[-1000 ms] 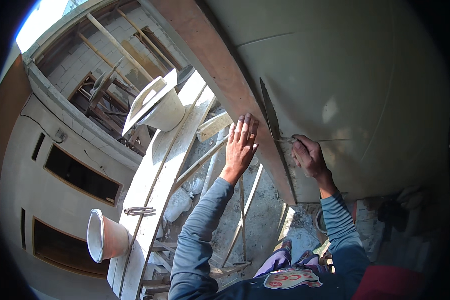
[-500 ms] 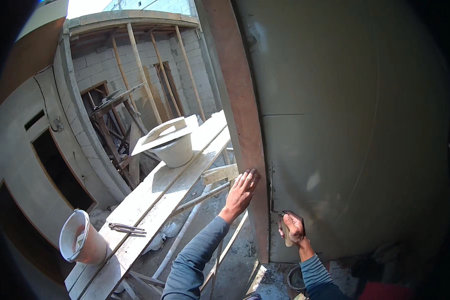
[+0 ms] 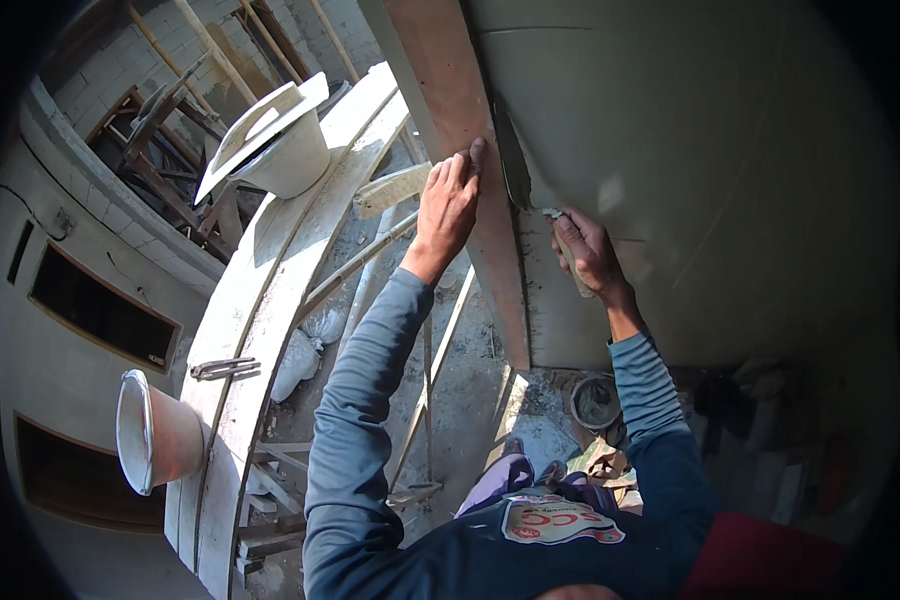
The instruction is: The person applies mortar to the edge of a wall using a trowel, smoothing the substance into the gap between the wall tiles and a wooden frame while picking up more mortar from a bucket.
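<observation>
A bucket (image 3: 155,432) and pliers (image 3: 222,368) sit on the plank (image 3: 270,300), left of the wooden post (image 3: 470,170); the wall (image 3: 690,150) stands right.

Light: hard daylight from the upper left, falling across the scaffold plank (image 3: 270,290) and the white tub (image 3: 280,150), both near washed out.
Shadows: the plastered wall (image 3: 690,160) sits in soft shade, with one pale sunlit patch near the right hand (image 3: 588,250); the person's torso at the lower edge is dark.
Glare: the tub rim and the bucket (image 3: 155,435) rim blow out to plain white.
Distortion: strong fisheye; the plank and the wooden post (image 3: 460,110) bow toward the rim.
Edges: a black vignette rings the frame, heaviest at right.
Focus: the left hand (image 3: 448,205) is fairly crisp; the lower right corner is murky and smeared.
</observation>
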Motion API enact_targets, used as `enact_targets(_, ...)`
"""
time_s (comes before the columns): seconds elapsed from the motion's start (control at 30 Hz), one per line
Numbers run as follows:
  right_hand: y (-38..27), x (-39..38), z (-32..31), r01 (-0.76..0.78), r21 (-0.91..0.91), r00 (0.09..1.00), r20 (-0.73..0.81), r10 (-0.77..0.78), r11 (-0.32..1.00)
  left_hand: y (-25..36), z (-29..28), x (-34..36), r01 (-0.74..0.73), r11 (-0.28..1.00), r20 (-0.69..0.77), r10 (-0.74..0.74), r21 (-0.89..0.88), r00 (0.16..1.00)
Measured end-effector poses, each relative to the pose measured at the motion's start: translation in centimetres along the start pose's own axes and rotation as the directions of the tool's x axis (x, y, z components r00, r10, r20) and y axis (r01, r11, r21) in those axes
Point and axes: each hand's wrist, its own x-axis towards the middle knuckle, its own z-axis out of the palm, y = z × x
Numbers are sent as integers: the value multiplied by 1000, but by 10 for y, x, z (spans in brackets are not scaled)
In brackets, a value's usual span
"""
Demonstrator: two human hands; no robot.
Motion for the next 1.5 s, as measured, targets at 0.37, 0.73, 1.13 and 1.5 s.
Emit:
enact_targets(0.37,104,-63,29,-154,106,986,78,146,982,-1,5,-7,31,999,29,-32,41,999)
enact_targets(0.73,55,-33,22,-65,46,996,-56,68,997,2,12,-14,80,996,40,-82,49,996)
enact_targets(1.13,113,-151,20,-381,238,916,-35,400,893,9,3,1,57,990,-63,-49,127,997)
enact_targets(1.5,81,-207,-1,-411,-33,890,-233,392,911,-1,-17,-6,-94,991,-216,114,99,970)
